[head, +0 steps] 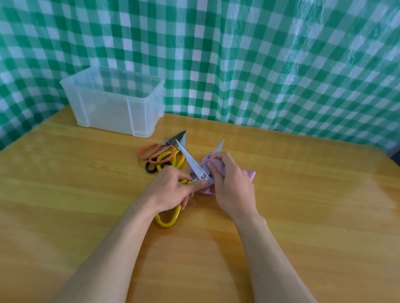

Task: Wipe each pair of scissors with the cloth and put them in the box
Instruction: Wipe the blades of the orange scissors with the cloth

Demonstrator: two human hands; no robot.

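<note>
The left hand (169, 191) grips the open yellow-handled scissors (190, 161) just behind the pivot, its forefinger pressed along the metal and 1 yellow loop sticking out below the palm. The right hand (232, 183) is curled round the bunched purple cloth (250, 175) and pinches it about the far blade, whose tip pokes out beyond the knuckles. The near blade stands bare, pointing up and to the left.

This looks like the wiping step for this pair, with 1 blade under the cloth and the other not yet covered. The next move probably calls for drawing the cloth along the edge toward the tip, with the fingers kept off the sharp side, then moving to the bare blade, closing the pair and carrying it to the box.

Just beyond the left hand, touching one another, lie the waiting scissors: an orange-handled pair (152, 152) and yellow and black handles (152, 169). I cannot tell the exact count. The clear box (103, 114) sits at the back left of the surface (76, 191), seemingly with nothing in it.
</note>
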